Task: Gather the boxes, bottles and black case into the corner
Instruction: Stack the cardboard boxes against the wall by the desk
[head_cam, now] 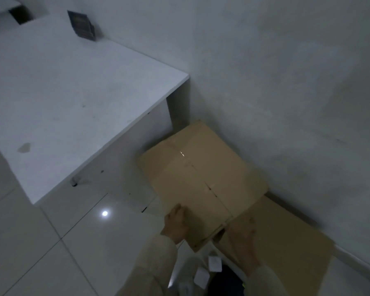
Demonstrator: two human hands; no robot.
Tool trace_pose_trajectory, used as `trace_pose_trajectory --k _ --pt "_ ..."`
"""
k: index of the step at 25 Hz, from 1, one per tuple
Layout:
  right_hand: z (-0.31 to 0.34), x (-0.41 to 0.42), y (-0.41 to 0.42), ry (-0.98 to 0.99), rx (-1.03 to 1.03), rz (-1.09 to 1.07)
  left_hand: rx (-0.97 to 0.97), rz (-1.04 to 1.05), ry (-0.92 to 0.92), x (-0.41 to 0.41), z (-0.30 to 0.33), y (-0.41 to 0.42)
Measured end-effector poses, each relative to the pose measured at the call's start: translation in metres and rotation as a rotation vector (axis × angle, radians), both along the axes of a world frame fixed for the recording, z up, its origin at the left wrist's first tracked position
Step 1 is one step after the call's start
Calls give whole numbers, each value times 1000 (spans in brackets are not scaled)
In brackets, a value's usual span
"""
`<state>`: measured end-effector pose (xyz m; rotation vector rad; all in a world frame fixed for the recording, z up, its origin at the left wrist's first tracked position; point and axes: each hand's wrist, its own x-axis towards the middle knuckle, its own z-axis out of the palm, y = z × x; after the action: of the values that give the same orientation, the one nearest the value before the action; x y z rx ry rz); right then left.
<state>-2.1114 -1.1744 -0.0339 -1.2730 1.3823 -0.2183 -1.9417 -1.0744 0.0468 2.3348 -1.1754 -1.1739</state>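
A large taped cardboard box lies against the wall beside the white table's leg. It overlaps a second, flatter cardboard box that runs along the wall to the right. My left hand grips the upper box's near left edge. My right hand lies flat on the lower box, its fingers by the upper box's near corner. Under my arms at the bottom edge are two white-capped bottles and a dark thing, perhaps the black case; it is dim and partly hidden.
A white table fills the upper left, with a small dark stand at its back near the wall. The grey wall runs down the right side. Glossy white floor tiles lie at the lower left.
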Motion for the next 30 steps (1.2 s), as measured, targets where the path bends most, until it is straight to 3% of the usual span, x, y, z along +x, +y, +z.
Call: trace_pose_trajectory --k 4,9,14,20,27,30 --pt "0 12 24 -151 400 -196 86 -280 -201 23 -10 0" --pt "8 41 -46 -123 0 -351 22 -693 -638 75 -38 -31" --pt "28 50 -87 -89 -108 -396 -16 -827 -791 134 -50 -100" --pt "25 55 -74 -84 -56 -437 -58 -836 -562 159 -66 -114" --pt "-5 66 -56 -82 -51 -543 -91 -906 -593 170 -71 -116" --pt "-8 64 -40 -148 -42 -581 -101 -784 -486 157 -68 -110"
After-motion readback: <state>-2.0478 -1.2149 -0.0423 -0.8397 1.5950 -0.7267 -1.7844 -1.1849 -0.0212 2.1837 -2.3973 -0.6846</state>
